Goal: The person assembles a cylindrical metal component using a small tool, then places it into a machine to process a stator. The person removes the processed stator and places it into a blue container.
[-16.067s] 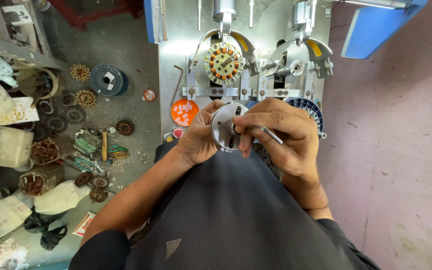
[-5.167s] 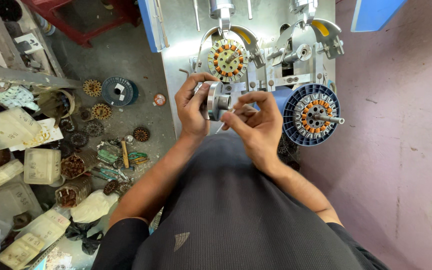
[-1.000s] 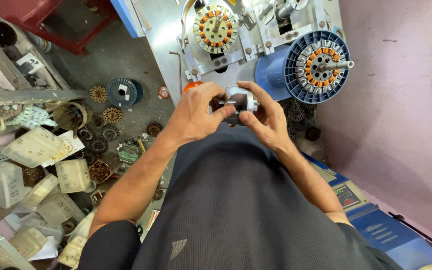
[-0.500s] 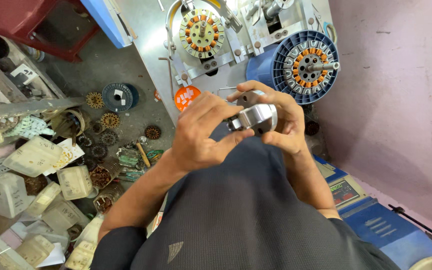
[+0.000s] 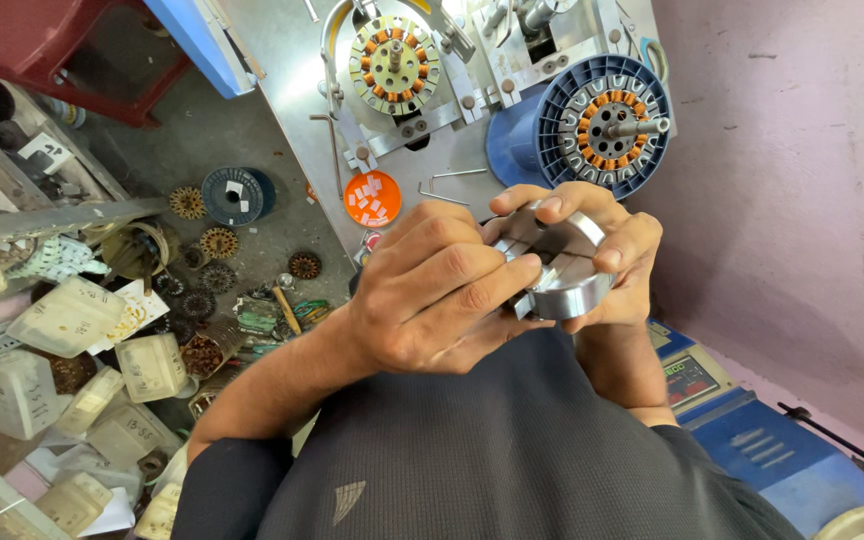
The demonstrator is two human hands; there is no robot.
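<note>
Both hands hold a round silver metal part (image 5: 567, 285) close to my chest. My left hand (image 5: 437, 290) wraps over its left side, fingers laid across the top. My right hand (image 5: 607, 245) cups it from the right and behind, fingers curled over the rim. Ahead stands a grey metal winding machine (image 5: 472, 120) with a copper-wound stator (image 5: 394, 65) on its left spindle and a blue-ringed stator (image 5: 607, 122) on its right spindle.
An orange dish (image 5: 372, 198) with small white slips sits on the machine base. On the floor at left lie wound stators (image 5: 220, 242), a dark spool (image 5: 236, 194) and several pale plastic containers (image 5: 152, 365). A blue device (image 5: 752, 440) sits lower right. A pink wall (image 5: 802, 180) runs on the right.
Both hands have brought the metal part closer to my chest and lower in view. The view has tilted and moved nearer to the machine.
</note>
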